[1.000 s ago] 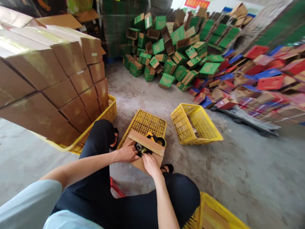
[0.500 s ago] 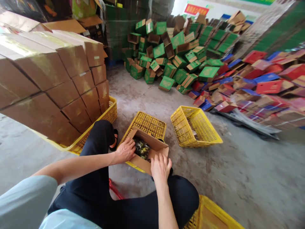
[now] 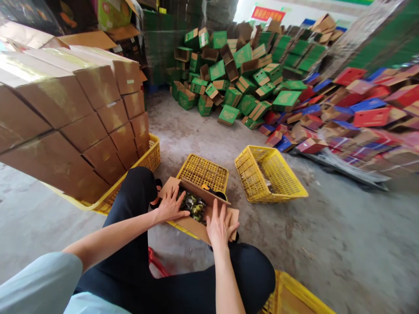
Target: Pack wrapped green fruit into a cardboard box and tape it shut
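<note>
A brown cardboard box (image 3: 193, 225) rests on an upturned yellow crate (image 3: 203, 171) in front of my knees. Its top stands open, and dark green and yellow packets (image 3: 193, 205) show inside. My left hand (image 3: 170, 205) lies flat with spread fingers on the box's left flap. My right hand (image 3: 220, 226) presses flat, fingers apart, on the right flap. Neither hand grips anything.
A tall stack of sealed brown cartons (image 3: 65, 113) sits in a yellow crate (image 3: 149, 159) at my left. A tilted yellow crate (image 3: 271, 174) lies to the right. Piles of green boxes (image 3: 235, 74) and red and blue boxes (image 3: 356, 113) fill the back. Another yellow crate (image 3: 294, 296) is beside my right leg.
The far flap, folded over the box a second ago, has been opened. Both hands went from pinching at the box's middle to lying flat on the side flaps.
</note>
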A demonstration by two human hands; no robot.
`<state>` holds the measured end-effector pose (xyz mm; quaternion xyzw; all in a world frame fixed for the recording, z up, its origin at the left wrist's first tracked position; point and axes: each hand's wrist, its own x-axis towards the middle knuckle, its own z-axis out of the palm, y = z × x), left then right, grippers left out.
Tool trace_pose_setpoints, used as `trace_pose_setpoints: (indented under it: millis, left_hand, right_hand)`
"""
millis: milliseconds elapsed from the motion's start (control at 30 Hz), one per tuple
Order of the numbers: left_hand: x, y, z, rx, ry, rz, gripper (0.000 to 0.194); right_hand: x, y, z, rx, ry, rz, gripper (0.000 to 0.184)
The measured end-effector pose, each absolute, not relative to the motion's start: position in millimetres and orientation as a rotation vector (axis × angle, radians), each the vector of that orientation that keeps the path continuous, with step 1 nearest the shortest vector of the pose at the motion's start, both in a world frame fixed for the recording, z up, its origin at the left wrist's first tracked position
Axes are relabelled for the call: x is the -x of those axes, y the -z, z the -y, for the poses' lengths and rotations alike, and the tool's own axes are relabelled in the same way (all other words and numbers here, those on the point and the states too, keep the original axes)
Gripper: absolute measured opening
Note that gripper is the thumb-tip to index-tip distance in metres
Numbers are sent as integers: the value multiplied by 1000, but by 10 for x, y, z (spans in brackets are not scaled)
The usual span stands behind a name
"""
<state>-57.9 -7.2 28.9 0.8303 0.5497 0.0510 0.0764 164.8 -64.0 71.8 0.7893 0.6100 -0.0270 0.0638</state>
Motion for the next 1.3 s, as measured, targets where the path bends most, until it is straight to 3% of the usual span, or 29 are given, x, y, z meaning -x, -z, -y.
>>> trace_pose_setpoints:
  millis: [300, 833, 1067, 1300]
  left_hand:
    - [612, -9, 209, -2571, -371, -1630, 110]
    - [669, -19, 106, -2622, -379, -1575, 113]
    - [732, 30, 41, -2654, -368, -1456, 126]
    - [721, -67, 27, -2631, -322, -1418, 113]
  right_hand:
    - [-1657, -656, 462, -2500, 252, -1709, 80]
    - [-1790, -493, 333, -2598, 499, -1692, 71]
    - [-1751, -483, 288, -2660, 507, -1621, 70]
    - [-1721, -435, 292, -2614, 442, -1682, 81]
